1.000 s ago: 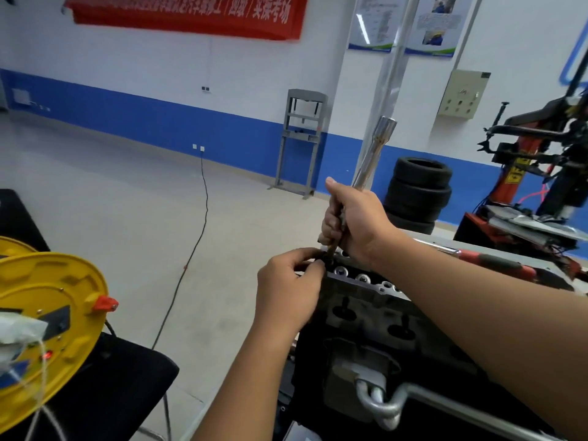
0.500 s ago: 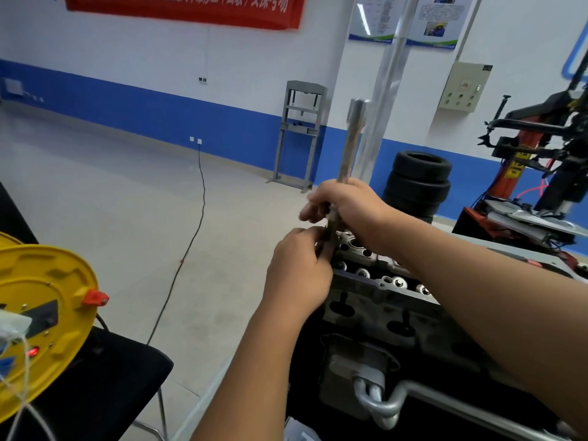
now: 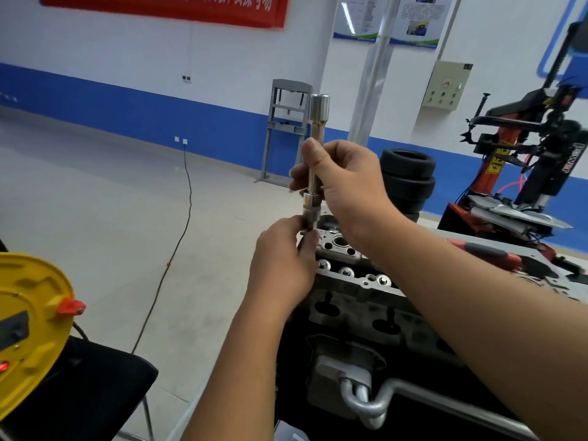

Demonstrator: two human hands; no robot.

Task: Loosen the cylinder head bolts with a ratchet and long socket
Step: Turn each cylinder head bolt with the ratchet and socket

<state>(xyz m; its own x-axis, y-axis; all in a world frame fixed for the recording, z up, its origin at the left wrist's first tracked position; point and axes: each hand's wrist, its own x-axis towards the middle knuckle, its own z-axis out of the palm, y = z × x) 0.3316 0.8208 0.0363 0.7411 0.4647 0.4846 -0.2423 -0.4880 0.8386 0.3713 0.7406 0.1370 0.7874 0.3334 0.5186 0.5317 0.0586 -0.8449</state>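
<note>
A long chrome socket (image 3: 316, 144) stands nearly upright above the near left corner of the grey cylinder head (image 3: 350, 272). My right hand (image 3: 346, 183) grips its shaft at mid height. My left hand (image 3: 286, 259) pinches the dark lower end just under the socket's collar, right over the head's edge. Several shiny bolt tops (image 3: 346, 271) line the head's front rim. A red-handled tool (image 3: 490, 253), partly hidden by my right forearm, lies on the far side of the head.
A yellow cable reel (image 3: 28, 316) sits on a black chair (image 3: 95, 386) at the lower left. A black cable (image 3: 178, 237) runs across the floor. Stacked tyres (image 3: 407, 183), a grey press frame (image 3: 288, 128) and a red tyre machine (image 3: 521, 173) stand beyond.
The socket has swung from leaning right to nearly upright. Both hands have risen slightly, and my left hand has closed in on the socket's lower end.
</note>
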